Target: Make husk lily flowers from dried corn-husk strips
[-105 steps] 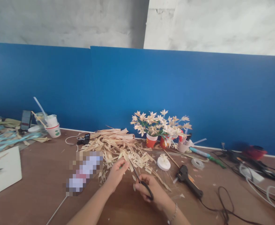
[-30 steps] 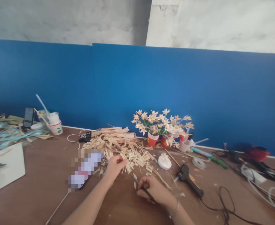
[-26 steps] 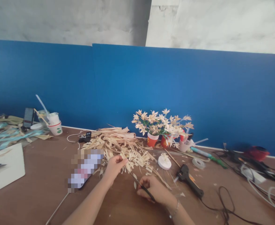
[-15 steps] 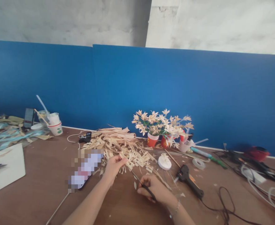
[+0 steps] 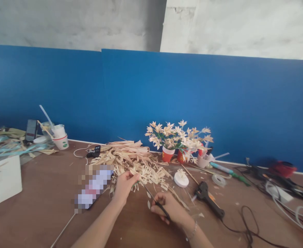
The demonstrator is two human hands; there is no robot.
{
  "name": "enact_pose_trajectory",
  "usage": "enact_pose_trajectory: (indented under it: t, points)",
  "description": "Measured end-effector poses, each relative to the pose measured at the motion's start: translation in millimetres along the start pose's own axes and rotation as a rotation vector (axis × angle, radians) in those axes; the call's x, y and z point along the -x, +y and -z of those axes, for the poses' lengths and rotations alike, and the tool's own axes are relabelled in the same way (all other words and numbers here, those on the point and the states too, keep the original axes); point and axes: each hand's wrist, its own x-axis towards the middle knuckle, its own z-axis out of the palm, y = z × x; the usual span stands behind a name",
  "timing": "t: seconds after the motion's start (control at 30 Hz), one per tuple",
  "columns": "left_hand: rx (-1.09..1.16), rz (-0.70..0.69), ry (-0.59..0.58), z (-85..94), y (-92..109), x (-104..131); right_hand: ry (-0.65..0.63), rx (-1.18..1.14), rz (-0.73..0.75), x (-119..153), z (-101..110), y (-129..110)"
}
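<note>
My left hand is closed, thumb and fingers pinching a pale piece of dried husk-like strip in front of the heap. In my right hand is a pair of black-handled scissors, fingers wrapped around the grips. The narrow blades point up and left toward the pinched piece; whether they touch it is too small to tell. Behind both hands spreads a heap of pale dried strips, some of them finely cut. Small pale scraps lie beside the blades.
A phone lies left of my left arm. Cups with pale handmade flowers stand against the blue partition. To the right are a round white lid, a glue gun, clear tape and cables.
The white board at the far left has slid left and slightly away, along with the blue-handled item on it. My hands and the scissors have barely shifted.
</note>
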Motion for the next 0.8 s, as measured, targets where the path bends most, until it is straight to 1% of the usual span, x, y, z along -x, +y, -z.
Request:
enact_pose_trajectory:
  t: [0.17,0.3,0.5,0.63,0.8]
  points:
    - [-0.016,-0.014,0.008,-0.2,-3.9,0.0,0.008,-0.006,0.009,1.6,-2.4,-3.0]
    - [-0.012,-0.019,0.041,-1.2,-5.7,0.0,0.007,-0.023,0.027,1.5,-3.6,-3.7]
    - [0.037,-0.016,0.075,-3.9,-5.4,2.3,0.014,-0.049,0.014,-1.4,-5.5,-1.7]
    - [0.020,-0.012,0.096,-6.7,-4.3,4.9,0.034,-0.053,0.006,-2.5,-7.0,-0.8]
    - [0.042,-0.015,0.097,-9.6,-3.6,7.4,0.048,-0.062,-0.004,-2.2,-9.5,-1.3]
